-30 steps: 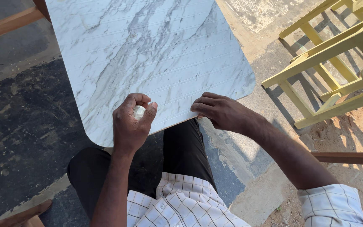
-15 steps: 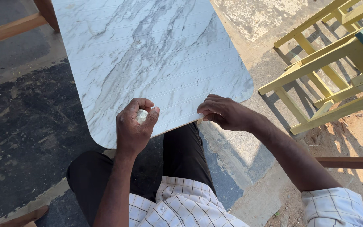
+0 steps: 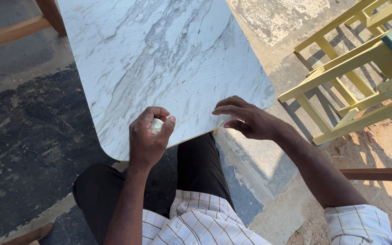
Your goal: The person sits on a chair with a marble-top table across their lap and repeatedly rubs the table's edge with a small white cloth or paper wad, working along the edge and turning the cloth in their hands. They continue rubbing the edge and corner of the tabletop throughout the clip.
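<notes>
At the surface's (image 3: pixel 159 59) near edge, the left hand (image 3: pixel 148 138) pinches a small whitish wad (image 3: pixel 156 125); the right hand (image 3: pixel 246 119), fingers loosely curled and holding nothing, rests near the corner.

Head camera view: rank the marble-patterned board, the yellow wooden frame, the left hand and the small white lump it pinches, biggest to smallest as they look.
1. marble-patterned board
2. yellow wooden frame, partly out of view
3. left hand, nearer the camera, so it looks bigger
4. small white lump
</notes>
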A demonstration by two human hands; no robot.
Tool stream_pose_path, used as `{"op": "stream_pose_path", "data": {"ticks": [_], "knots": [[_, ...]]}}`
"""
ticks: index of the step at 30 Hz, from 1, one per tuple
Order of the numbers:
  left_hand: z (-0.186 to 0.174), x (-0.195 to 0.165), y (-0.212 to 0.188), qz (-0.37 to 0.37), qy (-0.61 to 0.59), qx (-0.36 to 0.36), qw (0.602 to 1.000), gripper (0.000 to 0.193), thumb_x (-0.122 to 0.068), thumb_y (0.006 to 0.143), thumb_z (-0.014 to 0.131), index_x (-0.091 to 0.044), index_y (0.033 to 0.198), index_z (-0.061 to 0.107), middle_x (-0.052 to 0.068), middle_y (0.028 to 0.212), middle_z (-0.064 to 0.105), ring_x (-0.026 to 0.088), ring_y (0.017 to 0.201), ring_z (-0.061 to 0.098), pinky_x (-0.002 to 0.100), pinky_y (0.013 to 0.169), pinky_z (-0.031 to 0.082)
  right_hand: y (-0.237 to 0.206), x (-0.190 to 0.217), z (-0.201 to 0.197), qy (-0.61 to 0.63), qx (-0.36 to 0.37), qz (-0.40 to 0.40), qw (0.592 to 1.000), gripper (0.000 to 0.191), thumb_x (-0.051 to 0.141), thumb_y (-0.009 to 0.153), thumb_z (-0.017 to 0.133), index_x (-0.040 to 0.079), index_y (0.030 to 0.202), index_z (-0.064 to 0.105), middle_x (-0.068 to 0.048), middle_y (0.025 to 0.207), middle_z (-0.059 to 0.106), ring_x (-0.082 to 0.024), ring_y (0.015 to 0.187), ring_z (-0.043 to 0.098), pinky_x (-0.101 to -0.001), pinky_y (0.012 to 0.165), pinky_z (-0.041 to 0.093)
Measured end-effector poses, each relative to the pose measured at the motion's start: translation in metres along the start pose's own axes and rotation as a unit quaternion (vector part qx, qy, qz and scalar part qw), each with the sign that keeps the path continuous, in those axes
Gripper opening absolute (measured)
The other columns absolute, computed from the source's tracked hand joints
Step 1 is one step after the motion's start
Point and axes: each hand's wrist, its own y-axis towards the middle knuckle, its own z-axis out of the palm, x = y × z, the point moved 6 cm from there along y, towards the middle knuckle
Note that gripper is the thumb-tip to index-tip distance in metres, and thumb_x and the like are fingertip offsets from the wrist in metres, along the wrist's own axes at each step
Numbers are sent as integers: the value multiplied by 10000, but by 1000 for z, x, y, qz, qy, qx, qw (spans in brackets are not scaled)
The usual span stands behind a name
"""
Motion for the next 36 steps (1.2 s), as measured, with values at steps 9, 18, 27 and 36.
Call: {"op": "stream_pose_path", "data": {"ticks": [9,18,27,36], "knots": [[-2,9,-6,-17,-42,17,999,458,-488,885,774,-41,952,697,40,846,692,148,761,656,315,665,547,-59,16,64,-231,-169,13,958,257,-98,831,702,98,989,647,-45,1036,704,-211,1046,660,-388,893,565],[15,-21,-43,82,-85,152,981,1050,-915,862,486,-170,1599,420,171,1594,317,376,1549,333,600,1240,391,-46,44,157,509,-38,252,822,260,46,977,716,44,1236,697,-104,1096,748,-178,1009,730,-351,921,591],[44,-35,-44,34,-138,150,978,243,-268,1050,624,-78,1130,752,26,879,729,113,701,680,261,620,560,-69,34,7,84,-276,234,929,248,87,972,726,82,1219,713,-56,1043,777,-145,870,727,-294,792,620],[13,-12,7,34,-50,45,997,385,-378,1094,562,-38,1095,744,40,891,732,111,778,687,284,678,534,-29,-21,-17,-154,10,95,983,276,87,920,703,72,1194,675,-75,1240,695,-247,1180,633,-367,977,572]]}}
